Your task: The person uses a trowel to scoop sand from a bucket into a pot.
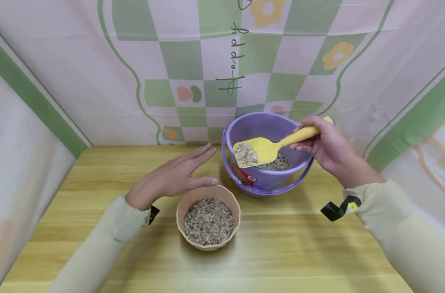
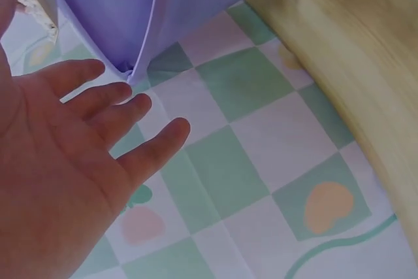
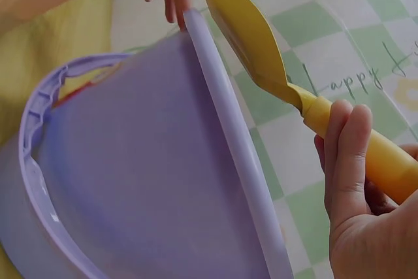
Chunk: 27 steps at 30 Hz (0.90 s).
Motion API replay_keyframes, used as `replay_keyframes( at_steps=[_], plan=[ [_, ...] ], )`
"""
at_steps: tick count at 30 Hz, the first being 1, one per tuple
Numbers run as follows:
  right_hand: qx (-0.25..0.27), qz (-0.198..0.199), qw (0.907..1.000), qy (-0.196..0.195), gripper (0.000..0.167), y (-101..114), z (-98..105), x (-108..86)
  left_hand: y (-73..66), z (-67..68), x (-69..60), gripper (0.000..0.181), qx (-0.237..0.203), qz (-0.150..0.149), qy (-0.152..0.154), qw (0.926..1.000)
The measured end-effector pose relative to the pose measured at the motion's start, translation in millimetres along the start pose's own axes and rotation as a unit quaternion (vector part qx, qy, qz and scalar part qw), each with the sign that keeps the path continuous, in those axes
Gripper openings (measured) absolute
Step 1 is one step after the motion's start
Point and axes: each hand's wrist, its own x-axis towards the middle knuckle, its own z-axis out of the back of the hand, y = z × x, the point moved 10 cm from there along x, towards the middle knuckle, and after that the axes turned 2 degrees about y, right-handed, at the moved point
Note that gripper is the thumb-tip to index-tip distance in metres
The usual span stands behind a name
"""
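Observation:
My right hand (image 1: 330, 144) grips the handle of a yellow toy shovel (image 1: 268, 149), fingers wrapped round it. Pale gravel (image 1: 246, 155) lies on the blade, which is over the mouth of a purple bucket (image 1: 260, 122). More gravel shows at the bottom of the bucket, partly hidden by the shovel. Fingers stretched out and holding nothing, my left hand (image 1: 174, 173) hovers left of the bucket, above the far side of a peach bowl (image 1: 182, 219). Grey-brown gravel (image 1: 209, 221) fills much of that bowl. In the left wrist view the palm (image 2: 55, 174) faces the camera.
The bowl and bucket stand on a wood-grain table (image 1: 281, 252). Behind it hangs a green and white checked cloth (image 1: 222, 61) with flowers and lettering, close to the bucket's back. The bucket's purple handle (image 1: 270, 192) hangs down at its front.

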Motion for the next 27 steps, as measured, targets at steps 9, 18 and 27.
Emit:
replay_keyframes(
  at_steps=[9,18,27],
  plan=[
    [-0.017,-0.003,0.9991,0.038,0.033,-8,-19,-6.2,-0.2,-13.6,-17.7,0.088,-0.012,-0.012,0.012,0.9998],
    [-0.034,-0.004,0.9984,0.044,0.031,-19,-30,-14.0,-1.2,-24.4,-28.5,0.092,-0.01,-0.027,0.023,0.9993],
    [-0.075,-0.013,0.9959,0.048,0.031,-33,-43,-18.3,-0.1,-33.6,-40.2,0.119,-0.045,-0.049,0.049,0.9966]
  ],
)
